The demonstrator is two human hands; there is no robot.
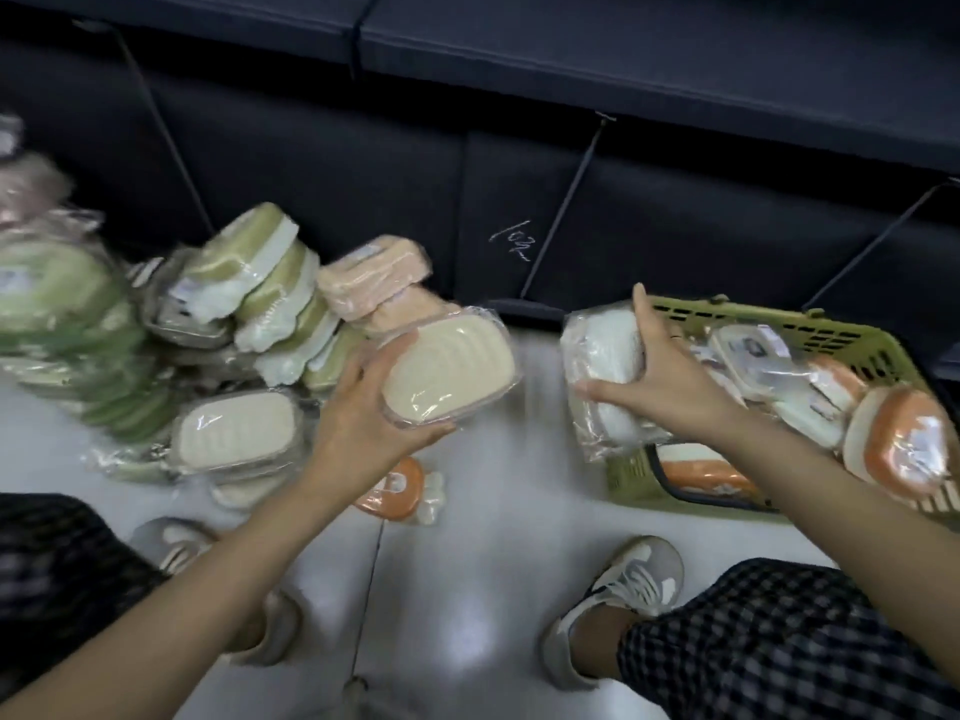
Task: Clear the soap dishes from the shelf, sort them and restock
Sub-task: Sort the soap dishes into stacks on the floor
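Fingers, left hand [370, 407]: curled under and round a cream soap dish [451, 372] in clear wrap, thumb along its lower edge, held up at the centre of the frame above the floor.
Fingers, right hand [657, 366]: spread and clamped on a white wrapped soap dish [602, 376], thumb pointing left across its lower part, index finger up over its top; right of centre, at the left end of the basket.
Basket [852, 339]: olive-green, slotted walls, right edge of the frame, on the floor; holds white and orange wrapped dishes [904, 449], heaped, some tilted.
Green pile [275, 288]: green-and-white dishes stacked on edge, left of centre, leaning against the dark shelf base.
Pink dishes [374, 275]: two or so, just right of the green pile, behind the cream dish in hand.
Cream stack [236, 433]: wrapped cream dishes flat on the floor, lower left of the left hand.
Round green items [57, 304]: far left, blurred; kind cannot be told.
Orange dish [397, 493]: alone on the floor, under the left forearm.
Shelf base [363, 163]: dark panels across the top, chalk marks near centre.
Floor [493, 563]: pale, glossy.
Person: crouched, checked trousers and grey-white trainers [623, 595] at the bottom.
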